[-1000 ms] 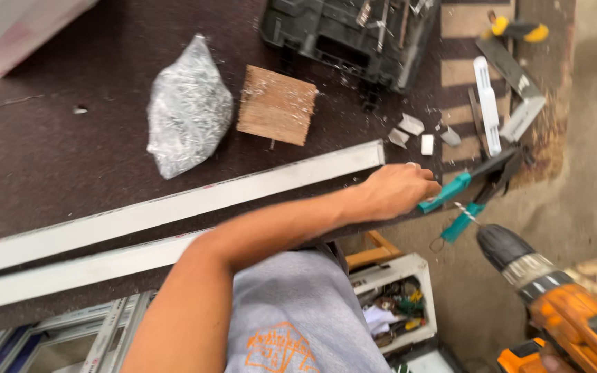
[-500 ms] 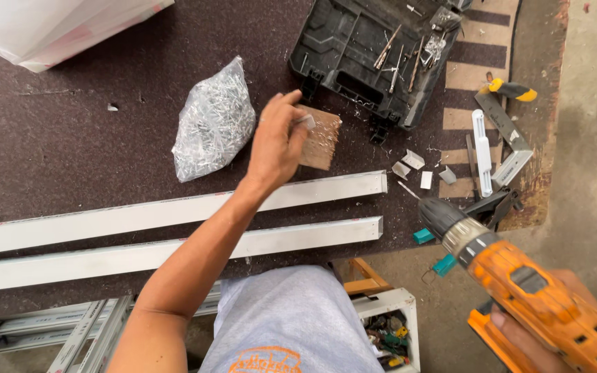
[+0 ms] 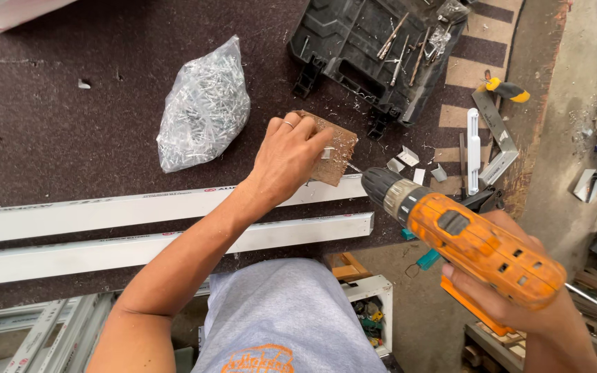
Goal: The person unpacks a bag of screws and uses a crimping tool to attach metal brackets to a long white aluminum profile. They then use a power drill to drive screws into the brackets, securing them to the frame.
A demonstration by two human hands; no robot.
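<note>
Since the earlier frame the orange and grey cordless drill (image 3: 475,242) has swung up and in, so its chuck now sits just off the corner of the small brown wooden block (image 3: 331,148), and the left hand (image 3: 286,160) has settled further onto that block instead of just reaching it.

So right now: the left hand lies palm-down on the block, which sits on the dark brown felt-covered worktop (image 3: 50,131). The fingers (image 3: 305,135) are spread loosely over the block's top left part, tips near its upper edge, thumb down along the near side. It's more pressing it flat than gripping it; the hand isn't closed around anything. The block's right half sticks out past the fingers, dusted with pale shavings.

The right hand (image 3: 519,304) is wrapped tight round the drill's handle, lower right, off the worktop edge. The drill points up-left, and its bit tip is close to the block's lower right corner; I can't tell if it's touching.

Around it: a clear plastic bag of silvery screws (image 3: 203,107) just left of the hand, an open black plastic tool case (image 3: 371,48) above the block, and two long white profile strips (image 3: 105,211) running across the worktop, the wrist crossing over them. Some small white clips (image 3: 409,157) lie right of the block.
</note>
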